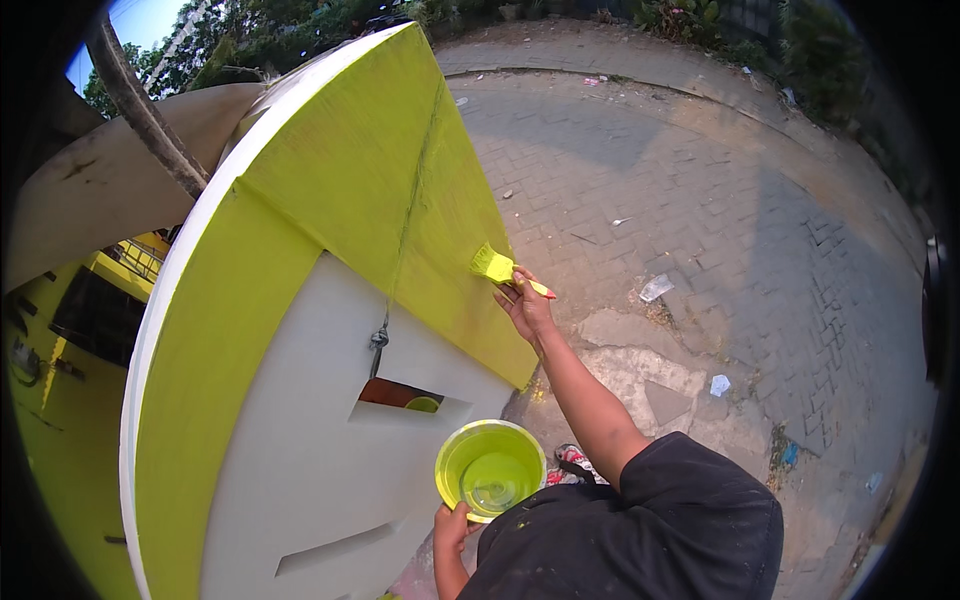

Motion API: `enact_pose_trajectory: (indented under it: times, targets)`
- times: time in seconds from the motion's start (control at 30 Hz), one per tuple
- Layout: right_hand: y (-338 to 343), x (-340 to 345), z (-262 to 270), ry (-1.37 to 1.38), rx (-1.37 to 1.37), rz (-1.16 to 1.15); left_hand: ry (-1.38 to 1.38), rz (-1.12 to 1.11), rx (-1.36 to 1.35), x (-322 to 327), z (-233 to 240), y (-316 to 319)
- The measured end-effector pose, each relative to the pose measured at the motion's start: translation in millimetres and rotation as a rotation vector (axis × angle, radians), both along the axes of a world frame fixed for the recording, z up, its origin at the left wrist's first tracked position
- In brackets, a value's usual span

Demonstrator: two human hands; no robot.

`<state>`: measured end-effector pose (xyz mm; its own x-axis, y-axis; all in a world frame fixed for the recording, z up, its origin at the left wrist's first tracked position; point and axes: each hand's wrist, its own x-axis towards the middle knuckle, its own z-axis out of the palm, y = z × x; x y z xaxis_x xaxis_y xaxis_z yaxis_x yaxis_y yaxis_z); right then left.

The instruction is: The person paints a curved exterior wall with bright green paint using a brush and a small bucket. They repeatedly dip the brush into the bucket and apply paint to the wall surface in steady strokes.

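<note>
My right hand (pixel 529 303) holds a paintbrush (pixel 496 266) covered in lime-green paint, its handle tip red. The bristles point left at the right edge of the lime-green wall panel (pixel 450 255); whether they touch it I cannot tell. Low in the view, my left hand (pixel 454 528) grips the rim of a round plastic tub (pixel 491 472) with green paint inside, held near my body. Beside the tub rises the wall's white lower face (pixel 315 420), with a slot-like opening (pixel 397 395) in it.
A knotted cord (pixel 379 339) hangs down the wall in front of the white face. The wall's curved edge (pixel 161 277) is white. Paving (pixel 675 217) with bits of litter (pixel 656 288) lies to the right. A tree trunk (pixel 146 112) stands behind the wall.
</note>
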<state>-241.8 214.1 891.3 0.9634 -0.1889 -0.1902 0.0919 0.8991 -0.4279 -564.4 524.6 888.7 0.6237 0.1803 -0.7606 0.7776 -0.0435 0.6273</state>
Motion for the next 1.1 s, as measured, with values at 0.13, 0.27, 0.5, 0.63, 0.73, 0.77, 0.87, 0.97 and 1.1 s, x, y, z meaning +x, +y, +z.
enact_pose_trajectory:
  times: [0.13, 0.27, 0.5, 0.63, 0.73, 0.77, 0.87, 0.97, 1.1]
  targets:
    - [-5.8, -19.6, -54.4, 0.260, -0.304, 0.051, 0.011, 0.010, 0.017, 3.3, 5.2, -1.0]
    - [-12.5, 9.3, 58.2, 0.181, -0.701, -0.073, 0.019, 0.031, -0.006, 10.6, 7.8, -8.0]
    - [-34.8, 19.7, 215.2, -0.587, -0.350, -0.174, 0.021, 0.018, 0.040, 18.3, 15.2, -25.8]
    - [-13.1, 12.3, 106.8, -0.427, -0.137, 0.005, 0.027, 0.042, 0.012, 19.2, 18.0, -32.9]
    - [-2.3, -13.8, -10.1, 0.013, -0.128, 0.069, 0.025, 0.043, 0.008, 16.8, 16.8, -32.9]
    - [-2.0, -21.4, -42.3, 0.169, -0.152, 0.060, 0.013, 0.043, 0.002, 15.8, 15.2, -33.3]
    - [-2.4, -31.4, -83.2, 0.475, -0.511, 0.158, 0.054, 0.042, 0.007, 13.6, 11.8, -31.0]
    - [-1.2, -19.1, -29.5, 0.306, -0.535, 0.073, 0.050, 0.021, 0.024, 15.2, 9.9, -30.0]
    - [-7.7, -2.1, 115.3, -0.128, -0.576, 0.008, 0.080, -0.024, 0.057, 19.6, 10.4, -27.7]
